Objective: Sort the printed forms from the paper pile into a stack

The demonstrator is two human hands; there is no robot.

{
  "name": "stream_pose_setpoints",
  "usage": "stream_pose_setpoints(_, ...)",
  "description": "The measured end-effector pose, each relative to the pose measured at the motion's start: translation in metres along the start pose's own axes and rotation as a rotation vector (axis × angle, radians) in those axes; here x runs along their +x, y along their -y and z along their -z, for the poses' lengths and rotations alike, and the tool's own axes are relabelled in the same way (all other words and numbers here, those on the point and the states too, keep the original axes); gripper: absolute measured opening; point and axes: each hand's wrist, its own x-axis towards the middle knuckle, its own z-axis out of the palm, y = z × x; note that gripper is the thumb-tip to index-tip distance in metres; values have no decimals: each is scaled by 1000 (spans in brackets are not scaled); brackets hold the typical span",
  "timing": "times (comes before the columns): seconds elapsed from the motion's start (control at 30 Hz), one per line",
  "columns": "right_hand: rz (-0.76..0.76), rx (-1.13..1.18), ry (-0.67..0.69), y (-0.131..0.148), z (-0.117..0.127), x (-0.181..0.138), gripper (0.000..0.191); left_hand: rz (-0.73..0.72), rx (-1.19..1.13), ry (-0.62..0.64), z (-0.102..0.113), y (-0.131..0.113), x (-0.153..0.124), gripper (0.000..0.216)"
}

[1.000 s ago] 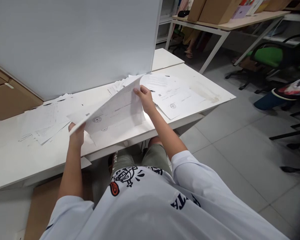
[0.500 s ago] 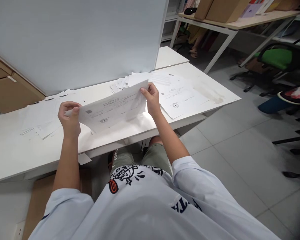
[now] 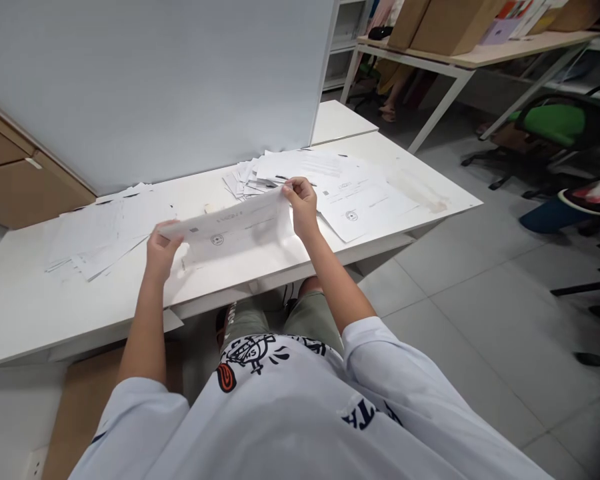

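Note:
A printed sheet of paper (image 3: pixel 237 230) with a round stamp and a small dark square hangs between my hands, above the white desk (image 3: pixel 145 293). My left hand (image 3: pixel 163 252) pinches its left end between thumb and fingers. At the upper right corner, my right hand (image 3: pixel 301 203) grips it the same way. The sheet bows, and its lower edge sits close to the desktop; whether it touches I cannot tell. Just right of my right hand lies another stamped sheet (image 3: pixel 363 207). Beyond the held paper is a messy stack of papers (image 3: pixel 245 179), with a pen on it.
More loose sheets (image 3: pixel 100 233) lie on the desk's left side. A grey-white partition panel (image 3: pixel 180 87) rises behind, with a cardboard box (image 3: pixel 30 177) at left. To the right are a blue bin (image 3: pixel 555 212), a green chair (image 3: pixel 555 123) and another table (image 3: pixel 480 59).
The sheet has come lower and tilted flatter. My left hand has moved right and down, closer to my right hand, which dropped slightly. Both still hold the paper.

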Motion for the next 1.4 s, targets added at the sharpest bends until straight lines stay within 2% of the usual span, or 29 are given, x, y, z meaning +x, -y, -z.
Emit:
stream_pose_setpoints(0.1,17,4,-11,2,-3,4,38,70,-33,-110,-5,9,-7,48)
stream_pose_setpoints(0.23,42,-39,68,22,4,17,44,-48,-131,-259,-5,-11,0,42)
stream_pose_setpoints(0.3,7,-44,156,30,11,21,53,-105,-130,-261,-1,-25,8,39)
stream_pose_setpoints(0.4,-142,-37,343,29,16,18,63,-119,-141,-193,3,-35,20,38)
stream_pose_setpoints(0.5,-273,6,443,19,13,6,57,-118,-129,-207,2,-33,24,41)
stream_pose_setpoints(0.63,-209,74,237,13,5,-8,46,-117,-101,-267,0,-28,13,43)
stream_pose_setpoints(0.73,-132,55,94,13,3,-17,40,-54,-99,-196,0,-21,-4,52)
stream_pose_setpoints(0.87,-104,60,-3,6,6,-38,37,27,-93,-126,-2,-6,-30,62)
stream_pose_setpoints(1.0,-186,70,11,-10,13,-58,41,88,-91,-141,-2,11,-49,66)
stream_pose_setpoints(1.13,-283,34,135,-19,19,-63,41,160,-47,-154,1,17,-53,65)
stream_pose_setpoints(1.3,-216,-25,121,-3,21,-44,32,114,9,-266,2,2,-39,48)
stream_pose_setpoints(1.4,-317,-144,182,6,29,-35,25,192,33,-234,1,-8,-36,37)
